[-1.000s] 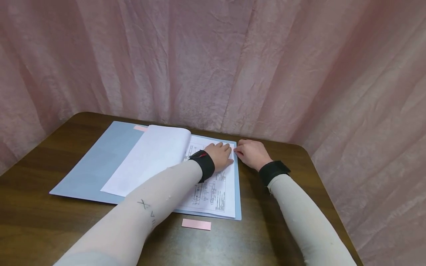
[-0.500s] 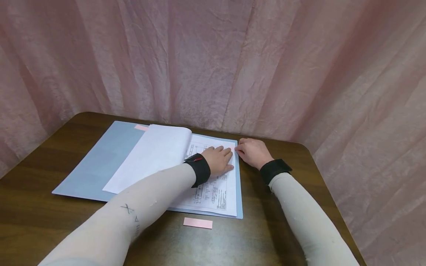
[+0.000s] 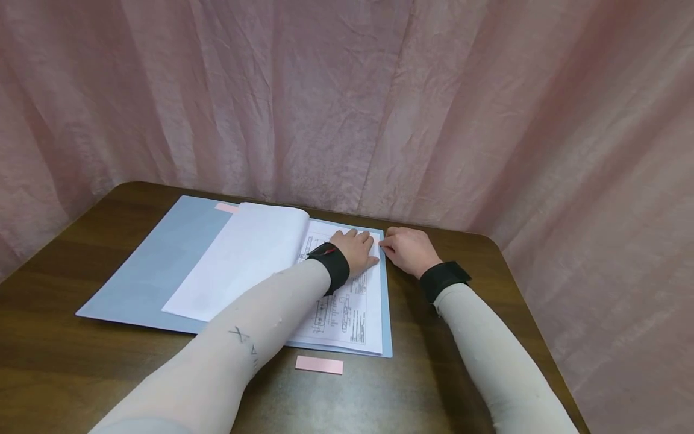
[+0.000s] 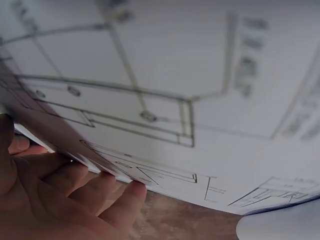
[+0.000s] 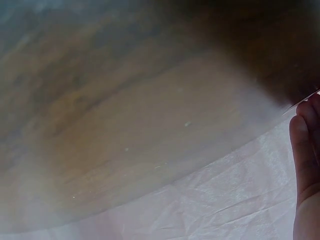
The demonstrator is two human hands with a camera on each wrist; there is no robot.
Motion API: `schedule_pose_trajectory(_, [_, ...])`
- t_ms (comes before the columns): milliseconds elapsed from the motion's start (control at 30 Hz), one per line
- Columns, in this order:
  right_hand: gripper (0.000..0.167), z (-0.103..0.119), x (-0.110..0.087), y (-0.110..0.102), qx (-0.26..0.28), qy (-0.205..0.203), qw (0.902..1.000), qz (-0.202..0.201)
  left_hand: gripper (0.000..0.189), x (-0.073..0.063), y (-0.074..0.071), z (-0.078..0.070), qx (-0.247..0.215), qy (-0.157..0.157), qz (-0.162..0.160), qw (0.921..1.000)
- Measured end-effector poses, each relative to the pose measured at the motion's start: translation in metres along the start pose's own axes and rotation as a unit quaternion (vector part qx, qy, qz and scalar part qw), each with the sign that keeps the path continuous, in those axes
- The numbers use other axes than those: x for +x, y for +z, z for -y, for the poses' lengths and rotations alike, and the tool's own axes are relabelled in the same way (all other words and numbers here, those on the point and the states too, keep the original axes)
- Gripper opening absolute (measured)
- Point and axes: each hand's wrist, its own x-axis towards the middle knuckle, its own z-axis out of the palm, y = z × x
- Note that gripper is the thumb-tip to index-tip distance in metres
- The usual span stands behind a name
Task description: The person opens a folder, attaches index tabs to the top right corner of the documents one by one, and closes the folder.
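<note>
My left hand (image 3: 353, 250) lies with its fingers spread on a printed sheet of line drawings (image 3: 352, 319), near the sheet's upper right corner. The left wrist view has the drawings (image 4: 165, 120) close up, the fingers resting along them. Just past its fingertips, a pale pink sticky note (image 3: 376, 238) shows at the sheet's right edge. Thumb and forefinger of my right hand (image 3: 411, 248) pinch the note's outer end at the folder's border. The sheet belongs to a stack in an opened light blue folder (image 3: 146, 265); turned-over white pages (image 3: 244, 259) lie to the left.
Below the folder, a pad of pink sticky notes (image 3: 319, 364) lies on the brown wooden table (image 3: 423, 386). Another pink strip (image 3: 226, 207) is at the top of the folder's left cover. A pink curtain (image 3: 347, 108) hangs right behind the table.
The left hand shifts slightly down and left, then back up along the sheet. The right hand stays at the sheet's right edge with its pinch kept.
</note>
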Motion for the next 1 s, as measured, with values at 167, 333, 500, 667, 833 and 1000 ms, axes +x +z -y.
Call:
schedule_pose_trajectory(167, [0.017, -0.003, -0.002, 0.003, -0.001, 0.003, 1.0, -0.001, 0.065, -0.001, 0.0, -0.001, 0.0, -0.002, -0.005, 1.0])
schedule_pose_trajectory(333, [0.014, -0.005, -0.004, 0.003, -0.002, 0.013, 0.9999, 0.003, 0.066, -0.02, -0.002, -0.002, 0.027, 0.013, 0.006, 0.9995])
schedule_pose_trajectory(500, [0.016, -0.003, -0.005, 0.003, -0.013, 0.022, 0.9995, 0.019, 0.056, -0.048, 0.008, -0.001, 0.105, 0.033, -0.023, 0.9936])
schedule_pose_trajectory(667, [0.017, 0.001, -0.002, 0.005, -0.034, 0.021, 0.9988, 0.026, 0.044, -0.087, 0.01, 0.003, 0.114, 0.052, -0.06, 0.9904])
schedule_pose_trajectory(833, [0.013, 0.003, -0.003, 0.009, -0.048, 0.02, 0.9985, 0.019, 0.045, -0.113, 0.014, 0.007, 0.029, 0.059, -0.065, 0.9957])
schedule_pose_trajectory(1000, [0.013, 0.009, -0.012, 0.006, -0.048, 0.015, 0.9983, 0.032, 0.046, -0.121, 0.02, 0.01, -0.033, 0.068, -0.066, 0.9949])
